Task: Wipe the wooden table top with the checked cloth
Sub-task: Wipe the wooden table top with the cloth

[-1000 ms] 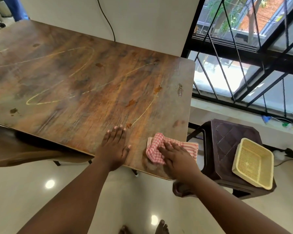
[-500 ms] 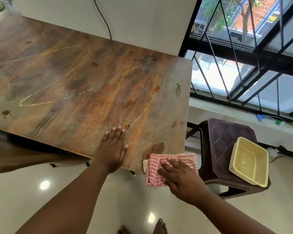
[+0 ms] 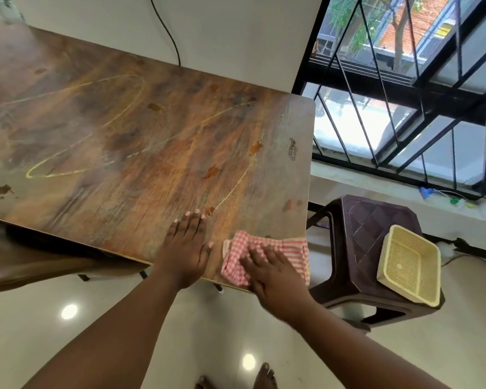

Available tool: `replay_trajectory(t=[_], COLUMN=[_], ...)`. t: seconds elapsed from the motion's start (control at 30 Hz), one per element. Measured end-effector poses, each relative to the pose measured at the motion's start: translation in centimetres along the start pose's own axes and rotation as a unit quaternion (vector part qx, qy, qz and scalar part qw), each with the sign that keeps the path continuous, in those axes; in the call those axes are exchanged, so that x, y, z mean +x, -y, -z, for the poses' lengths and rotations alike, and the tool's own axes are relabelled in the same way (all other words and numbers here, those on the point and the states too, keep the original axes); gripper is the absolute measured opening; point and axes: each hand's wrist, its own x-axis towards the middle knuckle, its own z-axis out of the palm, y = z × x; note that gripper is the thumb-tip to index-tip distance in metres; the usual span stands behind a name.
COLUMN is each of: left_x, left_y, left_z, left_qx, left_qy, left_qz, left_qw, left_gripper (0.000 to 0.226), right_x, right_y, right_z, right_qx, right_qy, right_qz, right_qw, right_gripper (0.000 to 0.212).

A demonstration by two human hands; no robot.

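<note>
Cloth [image 3: 267, 256] is back on the worktop [image 3: 152, 141] at its near right corner after slipping half off the edge, pressed under your flat right hand [image 3: 272, 273], left hand [image 3: 184, 248] flat beside it, so wiping can continue.

Bright daylight is admitted through the black-barred window [image 3: 404, 108]. Ceiling lamps are mirrored as glare spots on the glossy pale floor [image 3: 68, 311]. Straight edges are bowed by wide-angle distortion.
</note>
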Motion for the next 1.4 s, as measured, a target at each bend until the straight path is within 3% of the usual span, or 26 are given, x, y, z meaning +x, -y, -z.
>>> replay_trajectory(t=[0.17,0.37,0.53,0.73,0.93,1.07,1.2,1.4], left_x=[0.1,0.9,2.7,5.1,6.6,7.1,7.3,7.4], left_y=[-0.2,-1.1,-3.2,-4.3,-4.8,-5.2,-5.7,-6.0], left_z=[0.1,0.7,0.6,-0.3,0.5,1.1,1.1,1.0], left_qx=[-0.002,0.007,0.025,0.038,0.000,0.002,0.042,0.064], left_qy=[0.012,0.026,0.026,0.035,0.014,0.033,0.042,0.041], left_qz=[0.007,0.011,-0.029,-0.034,0.007,0.013,-0.003,-0.006], left_qw=[1.000,1.000,0.999,0.998,1.000,0.999,0.998,0.997], left_gripper=[0.084,0.095,0.100,0.100,0.079,0.066,0.066,0.075], right_x=[-2.7,1.1,6.3,8.9,3.3,0.3,1.6,8.5], right_y=[-2.1,-7.3,-9.9,-10.8,-7.3,-8.9,-13.4,-18.2], right_z=[0.1,2.1,3.4,4.5,3.9,3.5,4.4,6.1], right_qx=[-0.008,-0.002,0.031,0.017,0.033,-0.006,-0.007,-0.015], right_qy=[0.007,-0.025,-0.037,-0.021,0.083,0.053,0.057,-0.006], right_qz=[0.016,-0.120,-0.151,-0.105,0.111,0.195,0.156,0.049], right_qw=[1.000,0.993,0.987,0.994,0.990,0.979,0.986,0.999], right_gripper=[0.048,0.051,0.049,0.051,0.046,0.045,0.046,0.048])
